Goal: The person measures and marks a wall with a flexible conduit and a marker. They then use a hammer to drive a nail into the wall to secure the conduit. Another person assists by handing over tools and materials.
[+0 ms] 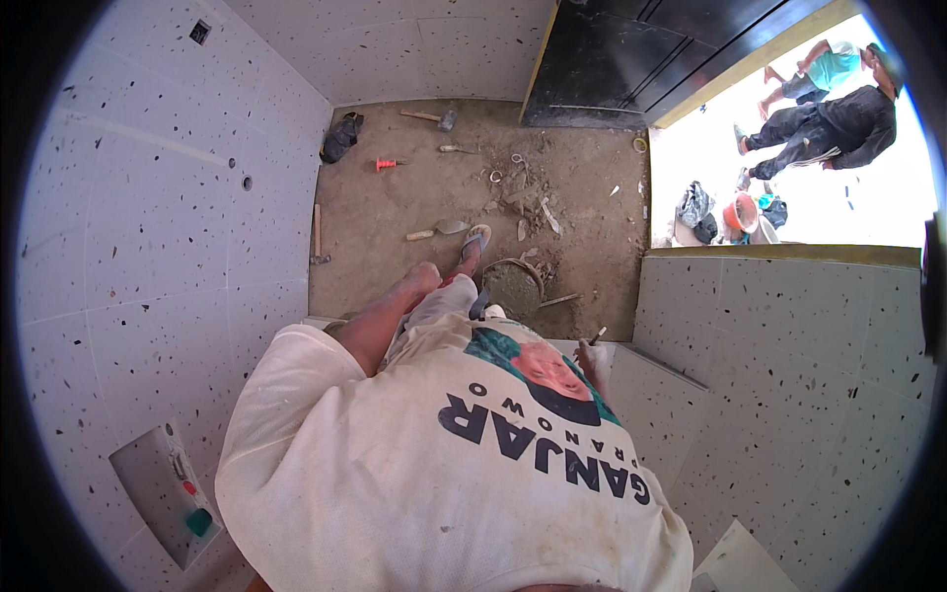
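My left hand [422, 277] is low in front of me by my bent leg, its fingers not clearly shown. On the other side, my right hand [590, 363] shows only partly past my shirt, with a slim pale stick [598, 336], perhaps a cigarette, at its fingers. Between my hands, beside my sandalled foot, stands a round bucket [513, 261] holding grey-brown material. A trowel [423, 235] with a wooden handle lies on the floor just left of that foot. Right of the bucket lies a thin stick [560, 299].
On the dirt floor lie a hammer [447, 120], a long-handled hammer [318, 232] by the left wall, a red-handled tool [385, 165], a black bag [341, 138] and rubble. Speckled tiles cover the walls. Beyond a black door [612, 69] are two people and an orange bucket [740, 212].
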Demonstrator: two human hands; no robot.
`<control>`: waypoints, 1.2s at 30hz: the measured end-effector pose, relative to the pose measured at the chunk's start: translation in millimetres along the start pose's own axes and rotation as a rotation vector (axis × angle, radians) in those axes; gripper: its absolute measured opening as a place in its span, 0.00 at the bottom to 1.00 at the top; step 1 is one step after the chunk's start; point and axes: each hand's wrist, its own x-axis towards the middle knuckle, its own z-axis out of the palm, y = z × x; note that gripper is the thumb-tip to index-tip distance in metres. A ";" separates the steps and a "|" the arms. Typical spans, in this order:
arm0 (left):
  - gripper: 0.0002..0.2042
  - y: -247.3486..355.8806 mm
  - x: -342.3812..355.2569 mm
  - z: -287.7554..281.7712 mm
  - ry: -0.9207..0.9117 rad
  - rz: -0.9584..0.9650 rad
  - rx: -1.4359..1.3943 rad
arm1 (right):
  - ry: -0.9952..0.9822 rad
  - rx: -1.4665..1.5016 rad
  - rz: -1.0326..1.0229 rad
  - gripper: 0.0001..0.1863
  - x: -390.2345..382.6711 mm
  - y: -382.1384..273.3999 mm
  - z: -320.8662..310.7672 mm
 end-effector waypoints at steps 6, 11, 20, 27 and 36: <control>0.20 1.2 6.3 11.7 -0.046 -0.051 -0.005 | 0.023 -0.071 -0.230 0.17 -15.3 -41.3 5.7; 0.21 -6.6 22.6 24.5 -0.002 -0.003 0.064 | 0.021 0.013 0.217 0.18 12.4 -38.9 10.0; 0.22 13.8 -3.6 3.3 -0.002 -0.092 -0.153 | 0.025 -0.163 0.213 0.13 34.1 -29.3 -2.5; 0.24 -16.0 19.5 27.8 -0.023 -0.038 0.001 | 0.021 -0.141 0.224 0.19 29.3 -33.3 3.4; 0.18 -2.9 11.1 9.8 -0.002 -0.016 0.045 | -0.006 -0.189 0.239 0.18 13.3 -38.2 5.5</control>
